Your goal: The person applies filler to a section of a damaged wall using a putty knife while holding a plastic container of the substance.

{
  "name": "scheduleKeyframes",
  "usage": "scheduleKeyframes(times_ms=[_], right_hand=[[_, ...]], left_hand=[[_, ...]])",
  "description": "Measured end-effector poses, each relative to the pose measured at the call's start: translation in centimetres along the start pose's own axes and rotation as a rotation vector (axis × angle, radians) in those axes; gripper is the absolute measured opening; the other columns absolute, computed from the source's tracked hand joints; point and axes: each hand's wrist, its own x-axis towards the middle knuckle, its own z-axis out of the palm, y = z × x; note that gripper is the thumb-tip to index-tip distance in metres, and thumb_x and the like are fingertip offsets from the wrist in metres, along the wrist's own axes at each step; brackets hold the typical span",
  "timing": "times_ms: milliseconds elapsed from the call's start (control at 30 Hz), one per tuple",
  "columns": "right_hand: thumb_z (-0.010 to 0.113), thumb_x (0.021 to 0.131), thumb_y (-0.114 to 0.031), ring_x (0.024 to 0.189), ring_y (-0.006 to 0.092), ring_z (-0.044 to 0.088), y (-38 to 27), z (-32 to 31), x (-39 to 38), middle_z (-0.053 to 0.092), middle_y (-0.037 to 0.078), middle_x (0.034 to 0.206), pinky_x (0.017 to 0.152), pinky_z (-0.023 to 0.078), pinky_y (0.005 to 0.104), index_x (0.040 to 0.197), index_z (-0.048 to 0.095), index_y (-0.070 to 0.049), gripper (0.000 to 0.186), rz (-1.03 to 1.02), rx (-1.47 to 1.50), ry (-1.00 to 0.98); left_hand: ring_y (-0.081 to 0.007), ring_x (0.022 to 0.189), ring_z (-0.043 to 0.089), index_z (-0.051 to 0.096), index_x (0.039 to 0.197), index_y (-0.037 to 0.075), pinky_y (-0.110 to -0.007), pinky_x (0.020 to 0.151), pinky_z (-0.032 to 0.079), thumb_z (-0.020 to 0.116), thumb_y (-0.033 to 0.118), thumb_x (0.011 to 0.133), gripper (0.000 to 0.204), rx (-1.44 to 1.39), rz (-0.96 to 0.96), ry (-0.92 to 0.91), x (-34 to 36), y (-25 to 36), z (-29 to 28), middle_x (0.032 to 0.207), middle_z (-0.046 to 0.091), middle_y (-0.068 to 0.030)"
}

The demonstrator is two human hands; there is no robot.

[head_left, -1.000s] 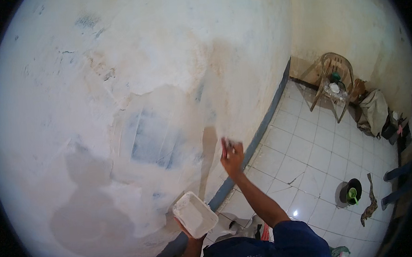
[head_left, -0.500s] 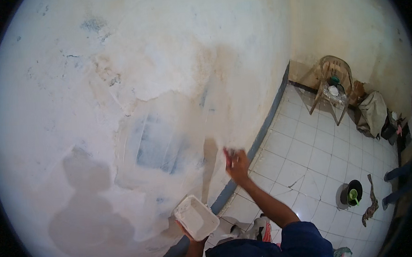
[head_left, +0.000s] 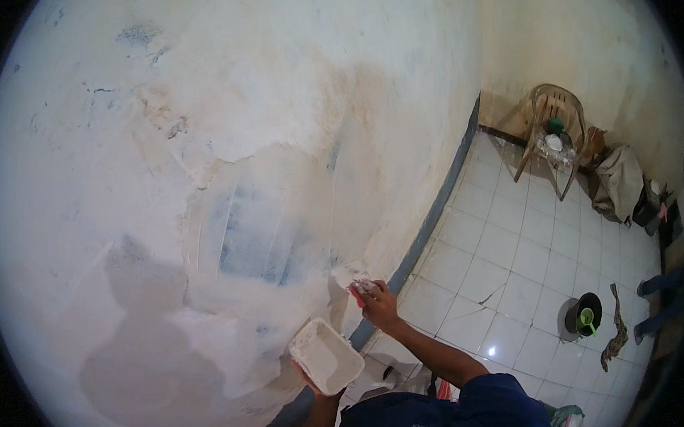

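Note:
My right hand (head_left: 379, 306) is closed on a small red putty scraper (head_left: 355, 293) smeared with white paste. The scraper is at the low part of the patched wall (head_left: 265, 225), just above the dark skirting; whether its edge touches the plaster I cannot tell. In my left hand (head_left: 308, 383) is a white rectangular plastic tub (head_left: 324, 355), tilted, with pale paste on its inside and rim. The fingers beneath the tub are mostly hidden. Fresh grey-white filler surrounds bluish bare streaks on the wall in front of me.
A dark skirting strip (head_left: 435, 218) divides the wall from white floor tiles (head_left: 507, 255). At right stand a black bucket (head_left: 590, 306) with a green dipper and a twisted rag (head_left: 617, 334). A plastic chair (head_left: 557, 117) and a draped sack (head_left: 619, 183) are in the far corner.
My right hand has moved down the wall and slightly left, closer to the tub, with the red scraper in it. The left hand and tub have hardly moved.

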Motion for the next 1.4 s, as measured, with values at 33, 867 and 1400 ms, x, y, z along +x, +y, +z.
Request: scheduleKeyframes(times_ms=[33, 867, 1400], right_hand=[[0.065, 0.057, 0.004, 0.095, 0.0291, 0.063, 0.0, -0.6, -0.2, 0.062, 0.009, 0.114, 0.078, 0.052, 0.0371, 0.112, 0.068, -0.007, 0.056, -0.014, 0.030, -0.004], [0.065, 0.057, -0.002, 0.103, 0.0315, 0.057, 3.4, -0.3, 15.4, 0.059, 0.008, 0.119, 0.079, 0.050, 0.0402, 0.119, 0.067, -0.014, 0.063, 0.041, -0.087, 0.374], [0.066, 0.072, -0.014, 0.107, 0.0309, 0.060, -0.9, 3.2, 2.7, 0.061, 0.010, 0.120, 0.090, 0.048, 0.0426, 0.114, 0.068, -0.009, 0.042, 0.049, -0.031, 0.092]], left_hand=[[-0.0383, 0.121, 0.055, 0.053, 0.136, 0.025, -0.068, 0.105, 0.033, 0.053, 0.067, 0.085, 0.066, 0.039, -0.014, -0.015, 0.0, 0.5, 0.0, 0.135, 0.055, -0.0088], [-0.0426, 0.126, 0.046, 0.038, 0.145, 0.024, -0.069, 0.099, 0.036, 0.043, 0.081, 0.079, 0.088, -1.305, -0.176, -0.270, -0.3, -2.8, -2.2, 0.140, 0.047, -0.0145], [-0.0488, 0.119, 0.047, 0.037, 0.146, 0.022, -0.072, 0.093, 0.037, 0.047, 0.085, 0.073, 0.097, -1.363, -0.259, -0.121, -0.9, -4.6, -4.0, 0.137, 0.048, -0.0177]])
